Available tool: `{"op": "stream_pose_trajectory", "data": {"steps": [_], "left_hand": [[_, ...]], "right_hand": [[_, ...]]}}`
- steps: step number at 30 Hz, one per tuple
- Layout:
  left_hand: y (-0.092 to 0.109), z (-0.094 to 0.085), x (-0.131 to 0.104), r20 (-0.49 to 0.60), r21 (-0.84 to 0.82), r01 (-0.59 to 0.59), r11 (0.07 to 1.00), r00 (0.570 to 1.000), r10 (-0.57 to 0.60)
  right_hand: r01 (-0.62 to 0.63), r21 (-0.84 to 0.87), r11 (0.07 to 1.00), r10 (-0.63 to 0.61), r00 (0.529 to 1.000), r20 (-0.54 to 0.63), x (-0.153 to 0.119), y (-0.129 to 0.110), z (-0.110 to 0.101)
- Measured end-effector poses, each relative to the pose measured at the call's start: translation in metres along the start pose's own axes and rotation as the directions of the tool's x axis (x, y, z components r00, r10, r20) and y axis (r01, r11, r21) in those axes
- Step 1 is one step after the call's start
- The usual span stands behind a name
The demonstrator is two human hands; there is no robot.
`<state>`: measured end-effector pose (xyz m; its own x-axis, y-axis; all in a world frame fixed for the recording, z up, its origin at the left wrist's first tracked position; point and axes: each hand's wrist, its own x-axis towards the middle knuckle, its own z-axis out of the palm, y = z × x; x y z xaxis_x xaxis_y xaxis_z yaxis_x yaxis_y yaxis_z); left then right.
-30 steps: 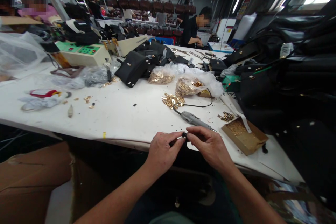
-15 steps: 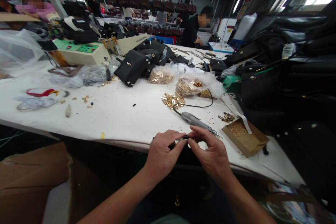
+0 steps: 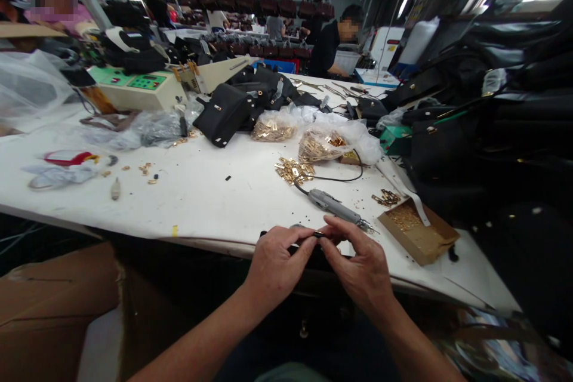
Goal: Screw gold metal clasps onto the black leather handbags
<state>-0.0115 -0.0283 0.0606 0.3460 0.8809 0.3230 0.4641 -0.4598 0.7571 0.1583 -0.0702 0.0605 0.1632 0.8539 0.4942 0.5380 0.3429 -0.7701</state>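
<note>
At the table's front edge, my left hand [image 3: 278, 259] and my right hand [image 3: 359, 258] meet fingertip to fingertip. Both pinch a small dark piece [image 3: 319, 234]; its kind is too small to tell. Black material [image 3: 263, 233] shows around and below the fingers, mostly hidden by my hands. Just beyond my right hand lies a grey electric screwdriver [image 3: 333, 206], its bit pointing right. A pile of small gold metal plates [image 3: 293, 171] is farther back, beside the screwdriver's cord.
To the right stands an open cardboard box [image 3: 436, 245] of tiny gold parts, with dark-and-gold pieces [image 3: 385, 197] beside it. Plastic bags of gold fittings [image 3: 324, 143] and black bags [image 3: 226, 113] lie behind. A beige machine [image 3: 147, 89] stands back left. A person [image 3: 326, 48] works across the table.
Both hands stay almost in place, fingertips still together on the small dark piece. A little more black material shows left of my left hand. The view has shifted slightly.
</note>
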Motion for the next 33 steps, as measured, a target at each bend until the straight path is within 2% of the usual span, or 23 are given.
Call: {"op": "stream_pose_trajectory", "data": {"steps": [4,11,17,22,28,33], "left_hand": [[0.007,-0.003,0.002,0.035,-0.063,0.024,0.998,0.999,-0.022],[0.013,-0.005,0.004,0.056,-0.137,0.066,0.988,0.997,-0.059],[0.013,-0.002,0.006,0.08,-0.072,0.147,0.987,0.987,-0.141],[0.009,-0.003,0.013,0.125,-0.043,0.125,0.991,0.985,-0.118],[0.002,-0.01,0.019,0.276,-0.091,0.071,0.993,0.96,-0.043],[0.001,-0.008,0.016,0.225,0.001,0.092,0.996,0.97,-0.09]], "right_hand": [[-0.043,-0.013,0.999,0.043,0.999,-0.018,0.002,-0.005,-0.001],[-0.154,0.014,0.988,0.154,0.988,0.025,0.003,-0.008,-0.002],[-0.234,0.056,0.971,0.228,0.969,0.096,0.007,-0.006,-0.003],[-0.338,0.146,0.93,0.308,0.932,0.193,0.019,-0.001,-0.009],[-0.411,0.185,0.893,0.365,0.9,0.237,0.028,0.01,-0.01],[-0.397,0.165,0.903,0.361,0.909,0.21,0.028,0.008,-0.007]]}}
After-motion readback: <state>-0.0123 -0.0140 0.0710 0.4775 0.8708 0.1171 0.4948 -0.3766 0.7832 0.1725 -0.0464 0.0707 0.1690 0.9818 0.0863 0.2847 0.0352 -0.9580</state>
